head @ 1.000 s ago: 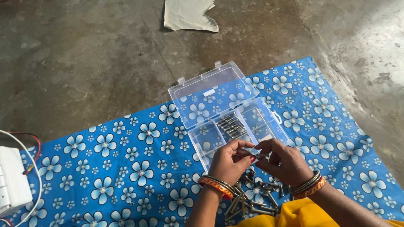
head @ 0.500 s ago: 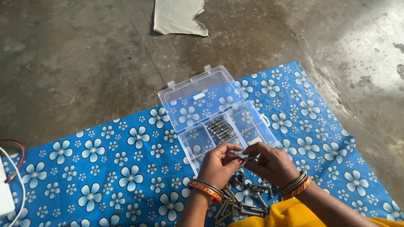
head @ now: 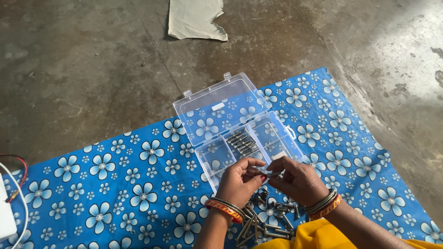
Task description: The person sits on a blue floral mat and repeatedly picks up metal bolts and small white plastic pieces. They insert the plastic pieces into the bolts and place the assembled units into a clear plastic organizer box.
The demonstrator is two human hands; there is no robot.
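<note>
My left hand [head: 240, 180] and my right hand [head: 300, 180] meet over the near edge of a clear plastic compartment box [head: 277, 124], both pinching one small metal bolt [head: 273, 174] between the fingertips. The box lies open with its lid [head: 217, 103] folded back. One middle compartment holds several metal bolts [head: 241, 142] laid side by side. A loose pile of bolts and nuts [head: 263, 216] lies on the blue flowered cloth [head: 138, 184] just below my wrists.
The cloth covers a bare concrete floor [head: 83, 60]. A torn pale sheet [head: 196, 18] lies on the floor at the top. A white device [head: 5, 216] with red and white wires [head: 18, 168] sits at the left edge. Yellow clothing [head: 318, 237] shows at the bottom.
The view shifted, so the box and cloth sit further left than a second ago. My hands stay together on the bolt with only slight finger movement.
</note>
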